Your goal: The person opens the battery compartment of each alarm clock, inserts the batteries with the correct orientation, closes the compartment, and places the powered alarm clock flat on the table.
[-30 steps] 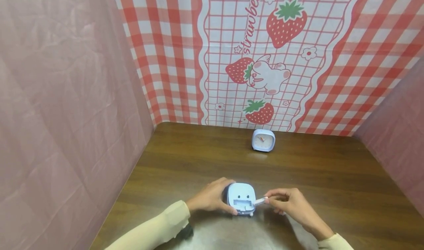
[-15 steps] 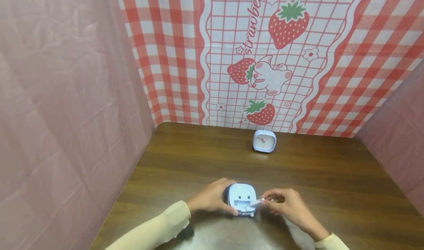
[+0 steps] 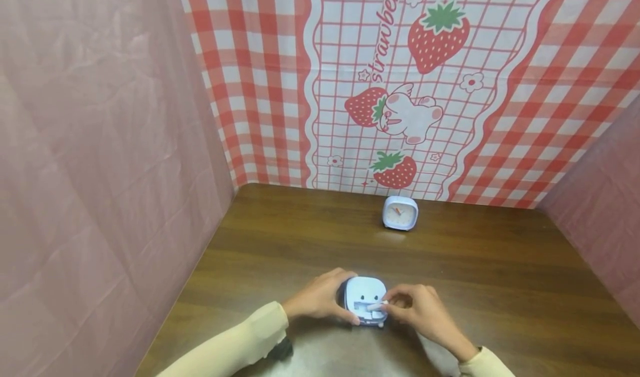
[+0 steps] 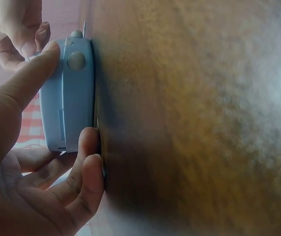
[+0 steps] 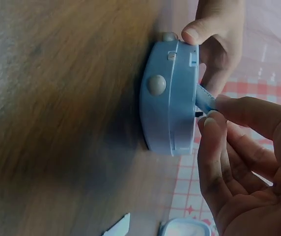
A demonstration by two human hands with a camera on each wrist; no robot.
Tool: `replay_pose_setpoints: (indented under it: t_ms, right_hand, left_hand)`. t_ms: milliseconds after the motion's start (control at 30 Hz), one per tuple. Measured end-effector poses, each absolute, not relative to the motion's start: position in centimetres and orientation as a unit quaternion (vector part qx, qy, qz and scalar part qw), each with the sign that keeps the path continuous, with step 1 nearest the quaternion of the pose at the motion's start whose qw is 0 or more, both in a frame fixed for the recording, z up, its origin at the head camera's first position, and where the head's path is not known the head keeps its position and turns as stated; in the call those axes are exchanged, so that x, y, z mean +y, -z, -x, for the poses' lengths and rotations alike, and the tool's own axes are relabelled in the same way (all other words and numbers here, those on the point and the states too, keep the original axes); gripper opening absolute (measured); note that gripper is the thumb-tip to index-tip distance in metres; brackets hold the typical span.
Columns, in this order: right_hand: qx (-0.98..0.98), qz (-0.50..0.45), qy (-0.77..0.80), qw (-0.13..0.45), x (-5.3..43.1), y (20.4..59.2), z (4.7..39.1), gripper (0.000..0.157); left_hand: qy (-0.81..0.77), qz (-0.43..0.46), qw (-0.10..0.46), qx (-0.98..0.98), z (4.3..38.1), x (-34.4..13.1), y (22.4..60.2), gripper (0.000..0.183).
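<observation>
A light blue alarm clock (image 3: pixel 366 287) lies face down on the table, its back up with two dark knobs and an uncovered battery compartment. My left hand (image 3: pixel 322 296) grips it from the left, thumb at the near edge and fingers round the far side. Round feet (image 4: pixel 76 61) show on the clock's near side in the left wrist view. Between thumb and fingertips my right hand (image 3: pixel 417 310) pinches a battery (image 5: pixel 205 98), pale with small print along it. One end of the battery slants down into the compartment; the other is hidden by the fingertips.
A second light blue clock (image 3: pixel 400 213) stands upright at the back of the brown wooden table (image 3: pixel 280 238). In the right wrist view a flat white piece (image 5: pixel 118 227) lies on the tabletop. A strawberry-print cloth (image 3: pixel 330 132) hangs behind, with pink fabric (image 3: pixel 110 171) at the sides.
My right hand has moved left with the battery, from beside the clock to over its open compartment. My left hand keeps its hold on the clock.
</observation>
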State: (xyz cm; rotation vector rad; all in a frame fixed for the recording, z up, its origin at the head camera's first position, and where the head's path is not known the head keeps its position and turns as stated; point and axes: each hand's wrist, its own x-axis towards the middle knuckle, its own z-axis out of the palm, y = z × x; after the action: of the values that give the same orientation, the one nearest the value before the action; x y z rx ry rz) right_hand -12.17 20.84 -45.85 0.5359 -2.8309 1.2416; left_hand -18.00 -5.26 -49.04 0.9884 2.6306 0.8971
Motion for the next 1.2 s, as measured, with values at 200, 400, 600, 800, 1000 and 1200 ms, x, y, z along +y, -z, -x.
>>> replay_pose_setpoints:
  t_ms: [200,400,600,800,1000,1200]
  right_hand:
    - [-0.906,-0.192,-0.376,0.037,20.2,46.2,12.2,0.012]
    - [-0.904,-0.227,-0.356,0.067,19.6,46.5,12.2,0.014]
    - [-0.906,-0.239,-0.339,0.084,19.5,46.6,12.2,0.016]
    - [-0.896,-0.282,-0.329,0.095,19.9,46.7,12.3,0.025]
    - [-0.886,-0.316,-0.311,0.136,19.8,47.0,12.5,0.03]
    - [-0.883,-0.331,-0.284,0.175,19.3,47.1,12.8,0.031]
  left_hand:
    - [-0.303,-0.331,0.096,0.888,18.1,-5.1,49.0,0.096]
    - [-0.302,-0.336,0.091,0.887,18.2,-5.1,49.2,0.097]
    - [-0.305,-0.333,0.094,0.887,18.1,-5.1,49.2,0.096]
    - [-0.304,-0.327,0.096,0.889,18.2,-5.1,49.3,0.095]
    - [-0.302,-0.326,0.096,0.891,18.1,-5.0,49.3,0.097]
    - [-0.299,-0.328,0.087,0.892,18.0,-5.0,49.1,0.099]
